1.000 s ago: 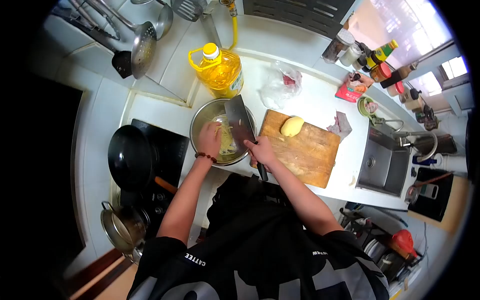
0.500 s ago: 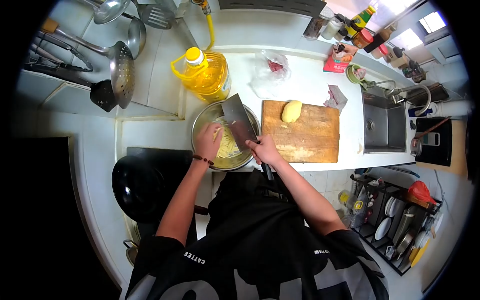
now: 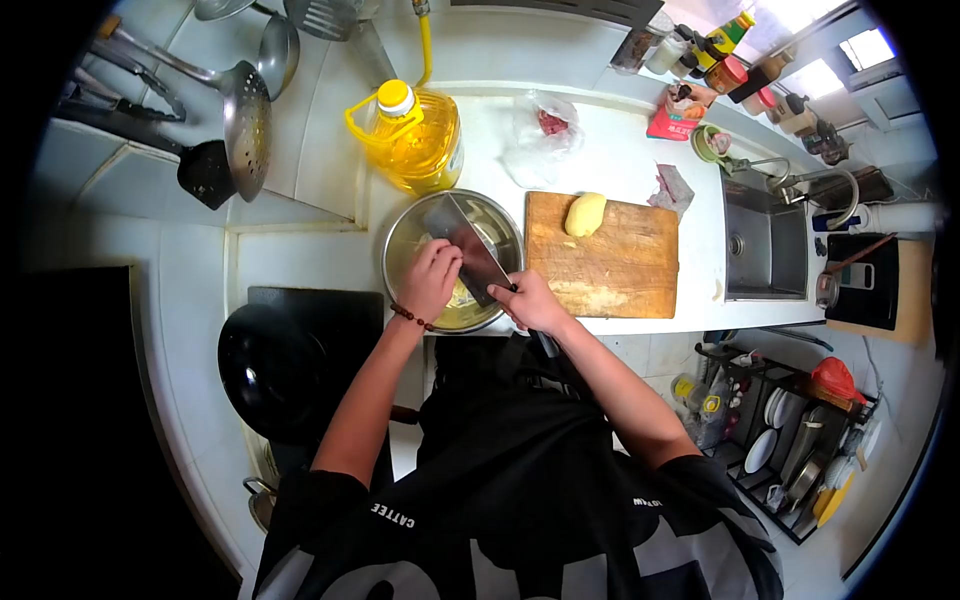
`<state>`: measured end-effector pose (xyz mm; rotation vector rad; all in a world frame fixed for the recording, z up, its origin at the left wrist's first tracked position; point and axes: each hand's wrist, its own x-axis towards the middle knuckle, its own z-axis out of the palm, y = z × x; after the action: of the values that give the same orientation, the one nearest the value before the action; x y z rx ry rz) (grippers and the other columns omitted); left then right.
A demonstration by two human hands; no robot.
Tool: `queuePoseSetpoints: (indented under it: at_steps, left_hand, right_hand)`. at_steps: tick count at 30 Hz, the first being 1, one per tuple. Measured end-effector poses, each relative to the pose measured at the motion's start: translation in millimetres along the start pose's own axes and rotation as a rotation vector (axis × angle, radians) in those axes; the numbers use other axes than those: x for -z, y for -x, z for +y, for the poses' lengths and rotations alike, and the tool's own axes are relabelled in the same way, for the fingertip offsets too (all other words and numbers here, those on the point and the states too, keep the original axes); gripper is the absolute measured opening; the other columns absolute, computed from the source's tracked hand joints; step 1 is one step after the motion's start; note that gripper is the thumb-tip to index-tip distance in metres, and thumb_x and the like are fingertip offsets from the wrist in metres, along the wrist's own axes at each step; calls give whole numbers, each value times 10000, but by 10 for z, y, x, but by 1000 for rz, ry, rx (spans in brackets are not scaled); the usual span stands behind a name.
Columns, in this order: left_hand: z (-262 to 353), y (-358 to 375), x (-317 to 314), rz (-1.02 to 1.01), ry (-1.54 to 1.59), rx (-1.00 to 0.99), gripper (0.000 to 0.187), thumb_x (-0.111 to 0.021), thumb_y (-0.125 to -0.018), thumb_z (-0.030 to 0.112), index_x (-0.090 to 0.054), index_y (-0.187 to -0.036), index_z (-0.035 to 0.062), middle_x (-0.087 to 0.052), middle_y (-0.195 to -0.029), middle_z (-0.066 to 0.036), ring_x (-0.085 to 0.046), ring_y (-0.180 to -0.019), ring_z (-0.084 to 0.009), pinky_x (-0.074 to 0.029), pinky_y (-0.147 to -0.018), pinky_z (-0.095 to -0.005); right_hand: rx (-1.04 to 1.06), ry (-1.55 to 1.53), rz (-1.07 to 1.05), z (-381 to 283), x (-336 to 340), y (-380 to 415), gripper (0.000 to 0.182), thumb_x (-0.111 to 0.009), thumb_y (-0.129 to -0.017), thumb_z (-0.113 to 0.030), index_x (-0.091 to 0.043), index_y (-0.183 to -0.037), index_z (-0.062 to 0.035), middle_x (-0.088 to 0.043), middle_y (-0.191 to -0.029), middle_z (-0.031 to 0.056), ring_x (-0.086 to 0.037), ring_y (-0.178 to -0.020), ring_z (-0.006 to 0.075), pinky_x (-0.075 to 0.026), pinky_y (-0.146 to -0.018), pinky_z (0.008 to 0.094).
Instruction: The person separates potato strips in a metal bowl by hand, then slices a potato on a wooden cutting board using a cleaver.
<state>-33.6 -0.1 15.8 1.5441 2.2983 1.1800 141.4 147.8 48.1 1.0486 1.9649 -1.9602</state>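
My right hand (image 3: pixel 532 303) is wrapped round the handle of a cleaver (image 3: pixel 468 243), whose broad blade slants over a metal bowl (image 3: pixel 391 229). My left hand (image 3: pixel 432 280), with a beaded bracelet at the wrist, is above the bowl. Its fingers are curled together against or very near the blade's face; whether anything is in them is hidden. Pale yellow potato strips (image 3: pixel 462 296) show partly in the bowl beneath the hand and blade. To the right, a peeled potato (image 3: pixel 585 214) rests on a wooden cutting board (image 3: pixel 610 270).
A large oil bottle (image 3: pixel 415 145) stands just behind the bowl. A plastic bag (image 3: pixel 540 140) with something red in it lies on the counter. At left sits a black wok (image 3: pixel 268 365); at far right is a sink (image 3: pixel 765 245). Ladles and a skimmer (image 3: pixel 245 130) hang at upper left.
My left hand has moved up and right, from the strips to the cleaver's blade, with its fingers drawn in. The cleaver's blade has shifted slightly left; my right hand still holds it.
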Motion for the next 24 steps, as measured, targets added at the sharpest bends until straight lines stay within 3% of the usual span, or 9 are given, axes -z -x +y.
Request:
queuePoseSetpoints:
  at_steps: [3,6,7,10,11,13,17,19,24]
  left_hand:
    - [-548,351,-123,-196,-47,213,155,-700,-951,93,-695,-1081,10,-676,-1025,-160,-656,-997,-365,-538,-901,-443]
    - [-540,411,148,-15,-58,320,121,-693,-952,82,-708,-1055,21,-692,-990,-149,-688,-895,-332,-553,-822,-421]
    - [-446,382,271,123,-92,439,113,-692,-952,80,-711,-1047,20,-698,-983,-142,-698,-876,-321,-556,-804,-407]
    - [-51,77,722,286,-105,343,166,-728,-938,99,-728,-1089,28,-722,-1019,-124,-717,-911,-288,-566,-811,-374]
    - [-45,44,694,288,-106,351,166,-728,-938,99,-728,-1089,28,-722,-1019,-124,-717,-911,-288,-566,-811,-374]
    - [-27,-125,598,-110,108,212,242,-765,-919,115,-740,-1146,34,-736,-1042,-112,-732,-947,-282,-579,-838,-363]
    - [-80,-239,264,-302,145,-112,263,-781,-916,130,-756,-1159,34,-762,-1059,-110,-750,-938,-241,-588,-841,-339]
    - [-190,-197,192,-401,457,384,220,-768,-931,134,-771,-1117,18,-785,-1028,-114,-757,-904,-206,-590,-836,-321]
    - [-814,-119,72,-319,137,421,212,-728,-965,139,-770,-1128,10,-793,-957,-126,-762,-907,-187,-591,-825,-334]
  right_hand:
    - [128,197,64,-14,52,6,301,-681,-1001,-215,-706,-848,43,-613,-585,140,-627,-500,248,-522,-534,409]
    - [385,761,223,-50,189,87,219,-662,-920,-128,-741,-1102,-37,-741,-852,194,-728,-767,375,-581,-678,478]
    - [382,758,221,-82,228,132,219,-662,-920,-128,-741,-1102,-37,-741,-852,194,-728,-767,375,-581,-678,478]
    - [549,1156,80,-249,323,194,490,-638,-875,-113,-661,-1364,-131,-689,-911,105,-722,-798,307,-592,-681,438]
    - [551,1156,72,-228,314,187,490,-638,-875,-113,-661,-1364,-131,-689,-911,105,-722,-798,307,-592,-681,438]
    - [680,1268,24,-205,280,122,499,-626,-876,-97,-668,-1372,-135,-696,-918,93,-723,-836,274,-591,-698,412]
    - [790,1249,25,-239,240,120,506,-636,-848,-95,-690,-1349,-145,-681,-904,75,-718,-845,258,-588,-714,394]
    - [771,1230,18,-233,264,105,504,-638,-844,-98,-695,-1342,-150,-677,-904,72,-716,-846,259,-587,-712,395]
    - [704,1219,48,-211,320,105,511,-637,-839,-100,-702,-1342,-167,-674,-913,63,-708,-830,266,-584,-691,407]
